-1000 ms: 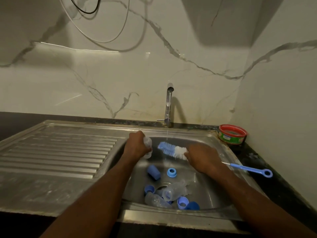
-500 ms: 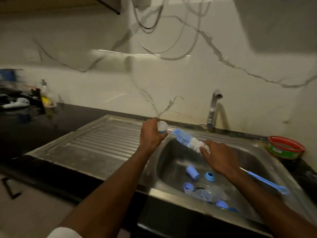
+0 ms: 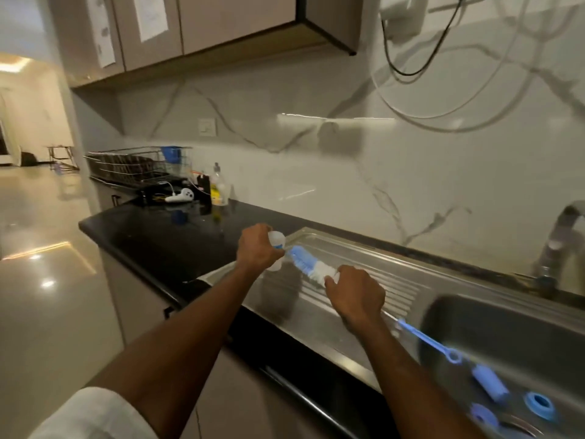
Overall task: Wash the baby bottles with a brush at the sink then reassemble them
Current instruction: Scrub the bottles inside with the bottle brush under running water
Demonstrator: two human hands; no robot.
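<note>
— Where's the bottle?
— In your left hand (image 3: 258,248) — fingers curled round the clear baby bottle (image 3: 276,245), over the drainboard (image 3: 357,274).
— And the right?
— Your right hand (image 3: 354,294) clamps the bottle brush (image 3: 308,267), bristles at the bottle's mouth.

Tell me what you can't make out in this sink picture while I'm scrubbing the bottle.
- Head view: the small clear baby bottle is mostly covered by the left hand; whether it is clean cannot be told.
- The blue-and-white bottle brush has its mid-handle hidden under the right hand.
- Blue bottle parts in the steel sink basin are blurred and cut off by the bottom edge.
- The grey tap is cut by the right edge.
</note>
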